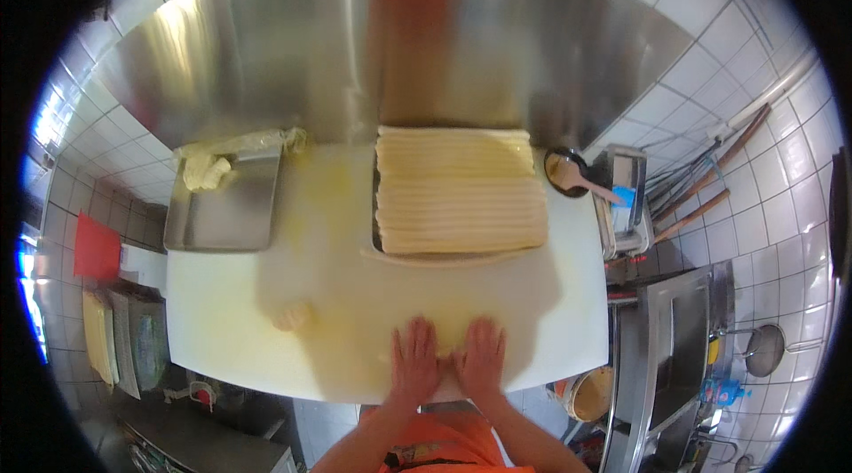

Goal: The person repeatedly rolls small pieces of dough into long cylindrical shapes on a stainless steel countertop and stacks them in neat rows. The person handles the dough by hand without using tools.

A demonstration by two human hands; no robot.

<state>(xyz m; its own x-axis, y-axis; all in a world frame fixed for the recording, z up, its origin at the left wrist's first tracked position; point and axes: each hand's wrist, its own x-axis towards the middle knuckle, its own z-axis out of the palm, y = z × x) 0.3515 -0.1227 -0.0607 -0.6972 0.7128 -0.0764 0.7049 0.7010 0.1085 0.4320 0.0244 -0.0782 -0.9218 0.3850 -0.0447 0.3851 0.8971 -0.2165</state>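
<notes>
My left hand point(415, 360) and my right hand point(480, 356) lie flat, palms down, side by side near the front edge of the white work surface point(219, 313). A bit of pale dough shows between them; what lies under the palms is hidden. One long dough strand point(446, 261) rests just in front of a tray full of parallel dough strips point(459, 193). To the left is a small lump of dough point(293, 317). Farther back, a metal pan point(229, 220) holds a larger dough piece point(205, 172) in its rear left part, with plastic wrap point(246, 141) along its back edge.
A dark round bowl point(554, 183) with a pinkish-handled utensil point(599, 189) stands right of the tray. Beyond it is a scale-like metal device point(626, 233). A steel panel point(279, 60) rises behind the surface. Metal equipment point(679, 346) stands at right, a bucket point(591, 394) below.
</notes>
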